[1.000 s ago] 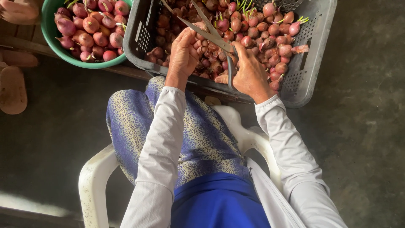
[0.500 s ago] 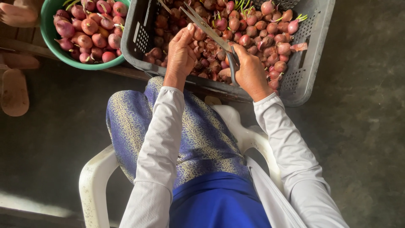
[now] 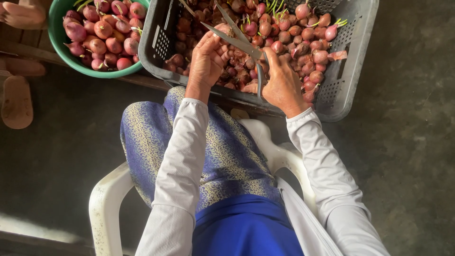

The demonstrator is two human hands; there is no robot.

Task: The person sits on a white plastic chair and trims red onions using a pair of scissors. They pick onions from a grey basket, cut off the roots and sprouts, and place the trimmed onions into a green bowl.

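The right hand [image 3: 283,83] grips open scissors [image 3: 237,40] over the grey crate [image 3: 353,71]. The left hand [image 3: 207,57] pinches a small onion [image 3: 222,28] at the blades. Those fingers sit close, so a quick snip could cut them.

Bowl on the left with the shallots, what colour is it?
Green: the round bowl shows a green rim and wall in the head view, beside the grey crate.

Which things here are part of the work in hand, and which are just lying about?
In use:
left hand
right hand
scissors
grey crate of shallots
green bowl of trimmed shallots

Lying about:
sandal
white plastic chair
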